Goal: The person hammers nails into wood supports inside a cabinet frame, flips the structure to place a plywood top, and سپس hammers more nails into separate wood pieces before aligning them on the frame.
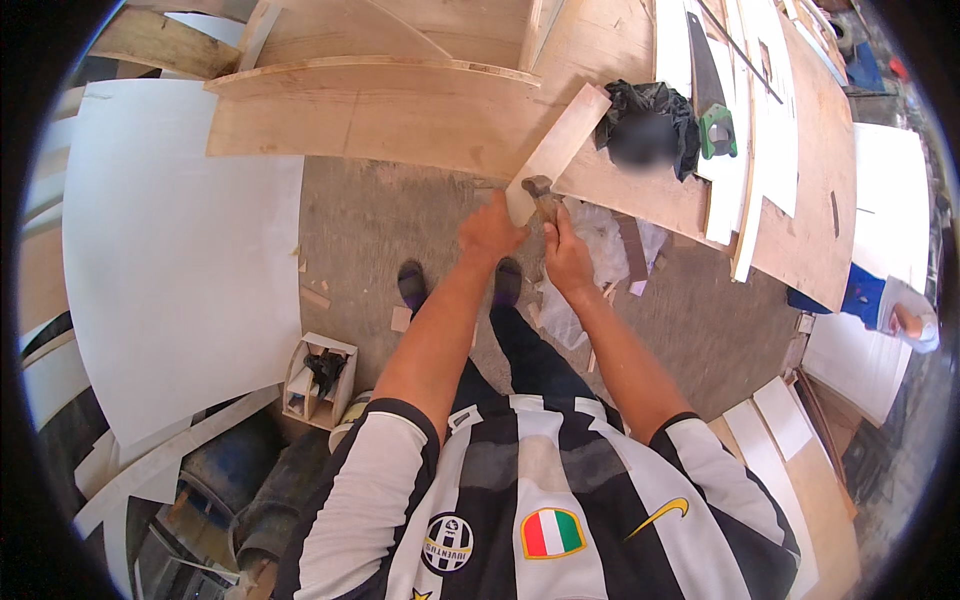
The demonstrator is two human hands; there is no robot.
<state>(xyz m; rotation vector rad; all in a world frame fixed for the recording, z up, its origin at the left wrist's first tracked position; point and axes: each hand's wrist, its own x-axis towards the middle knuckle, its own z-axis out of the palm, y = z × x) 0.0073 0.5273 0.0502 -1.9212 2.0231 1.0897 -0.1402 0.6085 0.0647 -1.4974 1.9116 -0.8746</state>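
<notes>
A short pale wooden board [562, 143] lies aslant on the near edge of the plywood worktable, its near end sticking out toward me. My left hand [490, 232] is closed around that near end. Beside it, my right hand [568, 254] grips a hammer [546, 207] by its wooden handle, close under the head. The hammer head is at the board's near end; I cannot tell whether it touches the wood. Any nail there is too small to make out.
A black plastic bag [652, 110] and a green-handled handsaw [715, 132] lie right of the board. White strips [770, 150] cover the table's right side. A large white sheet [180, 260] stands at left, near a small wooden box [318, 378]. Plastic and scraps litter the floor.
</notes>
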